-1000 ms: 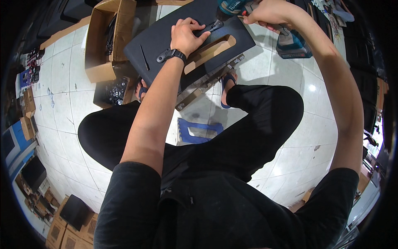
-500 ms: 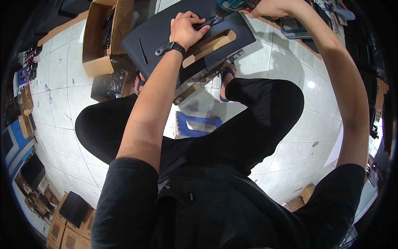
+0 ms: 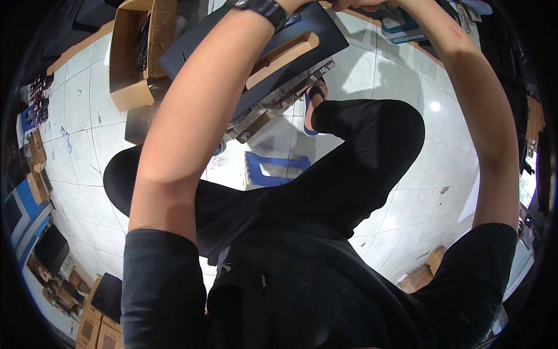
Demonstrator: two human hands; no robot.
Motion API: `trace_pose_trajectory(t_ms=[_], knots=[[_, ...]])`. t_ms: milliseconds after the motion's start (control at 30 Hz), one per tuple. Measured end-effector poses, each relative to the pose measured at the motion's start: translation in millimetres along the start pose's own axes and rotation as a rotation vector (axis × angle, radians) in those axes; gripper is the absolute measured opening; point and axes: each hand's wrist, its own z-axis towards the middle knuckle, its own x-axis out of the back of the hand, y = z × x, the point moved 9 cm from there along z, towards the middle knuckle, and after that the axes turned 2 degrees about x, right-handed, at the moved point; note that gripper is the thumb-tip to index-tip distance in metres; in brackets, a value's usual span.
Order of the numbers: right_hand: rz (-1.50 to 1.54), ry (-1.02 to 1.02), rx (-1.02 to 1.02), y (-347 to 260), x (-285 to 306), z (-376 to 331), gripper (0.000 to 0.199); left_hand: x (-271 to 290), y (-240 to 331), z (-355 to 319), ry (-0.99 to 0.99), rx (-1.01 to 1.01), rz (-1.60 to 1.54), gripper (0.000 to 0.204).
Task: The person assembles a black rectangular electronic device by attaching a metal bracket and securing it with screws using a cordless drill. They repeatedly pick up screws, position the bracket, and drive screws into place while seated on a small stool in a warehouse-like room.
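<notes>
A dark, smooth slab [image 3: 314,52] with rounded corners and a long cut-out [image 3: 285,58] lies in front of me, on top of cardboard. My left hand [image 3: 295,3] is at the top edge, above the slab's far side; its fingers are cut off by the picture. Under the watch on that wrist, a small black fitting [image 3: 290,21] shows on the slab. My right hand [image 3: 363,4] is also at the top edge, just right of the left, with its fingers curled. What it grips lies outside the picture. My left forearm covers the slab's near left part.
An open cardboard box [image 3: 131,87] with dark items stands left of the slab. A blue plastic step stool [image 3: 276,179] sits on the tiled floor [image 3: 383,215] between my legs. A teal-edged case [image 3: 401,29] lies at the far right, and stacked boxes [image 3: 96,326] stand at lower left.
Both hands have moved up to the top edge, the left one off the slab's surface and to the right. The teal cordless drill in my right hand has left the picture.
</notes>
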Motion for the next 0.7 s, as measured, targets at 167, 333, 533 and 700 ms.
trace_pose_trajectory(t_ms=[167,333,533,700], knots=[[0.311,0.087,0.008,0.4,1.3,-11.8,0.021,-1.9,-4.9,0.4,0.212,-0.199,0.268,0.027],[0.203,0.049,-0.162,-1.1,3.9,-15.8,0.022,8.4,-6.6,-4.1,0.295,-0.286,0.239,0.023],[0.175,0.079,-0.126,-14.6,14.4,-11.2,0.03,24.8,-9.2,-10.2,0.311,-0.24,0.239,0.026],[0.105,0.056,-0.017,-33.8,26.8,-25.6,0.028,31.1,-9.7,-12.4,0.311,-0.262,0.224,0.026]])
